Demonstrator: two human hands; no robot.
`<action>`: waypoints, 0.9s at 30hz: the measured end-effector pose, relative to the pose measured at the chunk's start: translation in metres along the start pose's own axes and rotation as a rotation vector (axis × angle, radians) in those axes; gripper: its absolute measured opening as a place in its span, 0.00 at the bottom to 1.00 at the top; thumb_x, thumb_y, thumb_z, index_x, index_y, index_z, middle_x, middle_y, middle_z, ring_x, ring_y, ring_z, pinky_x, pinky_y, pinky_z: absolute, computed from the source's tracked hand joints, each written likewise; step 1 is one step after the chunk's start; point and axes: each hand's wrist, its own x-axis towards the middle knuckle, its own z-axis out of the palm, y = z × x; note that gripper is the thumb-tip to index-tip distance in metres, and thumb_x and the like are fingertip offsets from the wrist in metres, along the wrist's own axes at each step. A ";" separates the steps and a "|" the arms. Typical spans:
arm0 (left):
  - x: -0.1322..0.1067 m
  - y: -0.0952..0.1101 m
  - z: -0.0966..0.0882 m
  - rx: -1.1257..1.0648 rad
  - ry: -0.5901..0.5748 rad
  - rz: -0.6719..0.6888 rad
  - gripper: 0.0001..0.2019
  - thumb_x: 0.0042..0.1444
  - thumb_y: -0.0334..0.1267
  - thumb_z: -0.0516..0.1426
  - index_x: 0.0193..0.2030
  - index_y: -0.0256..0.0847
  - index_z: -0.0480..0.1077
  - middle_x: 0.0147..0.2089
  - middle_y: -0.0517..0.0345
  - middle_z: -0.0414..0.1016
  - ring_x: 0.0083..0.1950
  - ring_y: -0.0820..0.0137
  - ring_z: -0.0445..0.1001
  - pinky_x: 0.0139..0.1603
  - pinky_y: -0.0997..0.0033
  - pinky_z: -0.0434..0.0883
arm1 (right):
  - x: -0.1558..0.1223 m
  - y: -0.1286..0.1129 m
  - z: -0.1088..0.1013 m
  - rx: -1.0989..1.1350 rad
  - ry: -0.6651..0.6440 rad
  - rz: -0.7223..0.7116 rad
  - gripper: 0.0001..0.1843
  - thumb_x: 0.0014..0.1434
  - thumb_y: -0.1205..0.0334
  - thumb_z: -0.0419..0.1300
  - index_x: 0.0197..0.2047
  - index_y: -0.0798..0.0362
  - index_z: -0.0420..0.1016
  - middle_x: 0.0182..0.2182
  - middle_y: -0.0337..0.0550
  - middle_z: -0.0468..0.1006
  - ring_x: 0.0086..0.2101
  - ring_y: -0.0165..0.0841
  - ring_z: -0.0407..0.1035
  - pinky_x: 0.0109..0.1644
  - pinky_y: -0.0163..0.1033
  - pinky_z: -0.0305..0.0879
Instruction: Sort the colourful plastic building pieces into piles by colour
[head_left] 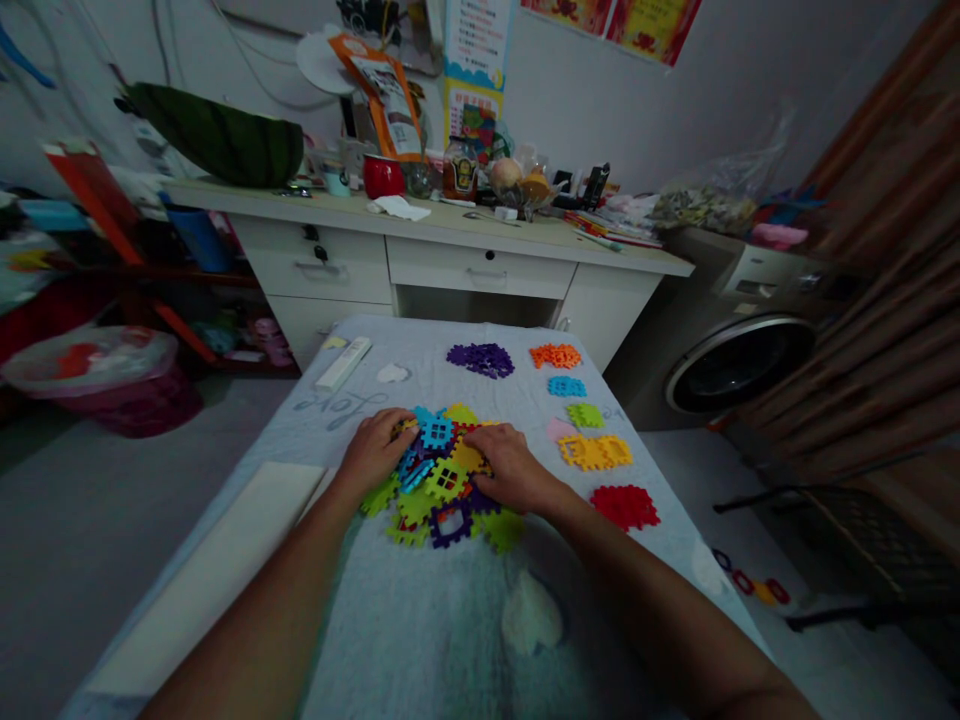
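Observation:
A mixed heap of coloured plastic interlocking tiles (439, 480) lies in the middle of a cloth-covered table (420, 630). My left hand (373, 450) rests on the heap's left edge with its fingers curled down onto the tiles. On the heap's right side lies my right hand (510, 467), fingers bent over the tiles. Whether either hand grips a tile is hidden. Sorted piles lie beyond: purple (481, 359), orange (556, 356), blue (566, 386), green (585, 415), yellow (595, 452) and red (625, 506).
A white bar-shaped object (343, 363) and a small white piece (392, 373) lie at the table's far left. A cluttered white desk (480, 262) stands behind, a washing machine (731, 360) to the right. Loose tiles (750, 582) lie on the floor.

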 end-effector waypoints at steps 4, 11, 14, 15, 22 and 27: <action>0.000 -0.001 0.001 -0.007 0.006 -0.002 0.19 0.60 0.51 0.50 0.48 0.42 0.72 0.52 0.51 0.75 0.54 0.58 0.71 0.58 0.55 0.64 | 0.003 0.001 0.003 -0.007 0.024 0.017 0.28 0.53 0.67 0.61 0.58 0.55 0.68 0.55 0.51 0.72 0.54 0.43 0.62 0.59 0.50 0.54; 0.000 0.002 0.000 -0.012 0.014 0.004 0.19 0.59 0.51 0.49 0.46 0.42 0.73 0.50 0.52 0.76 0.53 0.59 0.71 0.57 0.57 0.65 | -0.002 0.001 -0.005 0.026 0.044 0.037 0.26 0.54 0.66 0.62 0.57 0.54 0.68 0.54 0.51 0.71 0.53 0.42 0.62 0.57 0.49 0.56; 0.000 0.004 -0.002 -0.012 -0.001 0.000 0.19 0.59 0.51 0.49 0.46 0.42 0.72 0.50 0.51 0.76 0.53 0.59 0.71 0.56 0.57 0.66 | -0.010 0.000 -0.011 0.069 0.075 0.023 0.26 0.54 0.67 0.62 0.57 0.56 0.68 0.53 0.52 0.70 0.52 0.40 0.63 0.57 0.48 0.59; 0.000 0.004 -0.002 -0.011 -0.003 0.001 0.19 0.59 0.51 0.49 0.45 0.42 0.72 0.50 0.51 0.76 0.53 0.59 0.71 0.56 0.57 0.66 | -0.013 0.000 -0.012 0.078 0.087 0.016 0.25 0.54 0.67 0.62 0.56 0.56 0.68 0.52 0.52 0.70 0.52 0.40 0.63 0.57 0.47 0.59; -0.001 0.007 -0.004 -0.021 0.001 0.000 0.19 0.59 0.52 0.49 0.45 0.42 0.73 0.49 0.52 0.76 0.53 0.60 0.71 0.56 0.57 0.66 | -0.024 0.002 -0.009 -0.038 0.205 0.095 0.30 0.52 0.69 0.59 0.59 0.56 0.66 0.51 0.52 0.66 0.51 0.42 0.60 0.57 0.48 0.60; 0.000 0.007 -0.004 -0.008 0.004 -0.013 0.18 0.58 0.51 0.50 0.44 0.44 0.73 0.49 0.53 0.76 0.53 0.60 0.71 0.57 0.58 0.66 | -0.024 -0.003 -0.004 -0.201 0.243 0.146 0.31 0.54 0.69 0.58 0.62 0.55 0.62 0.52 0.55 0.65 0.50 0.46 0.58 0.55 0.51 0.60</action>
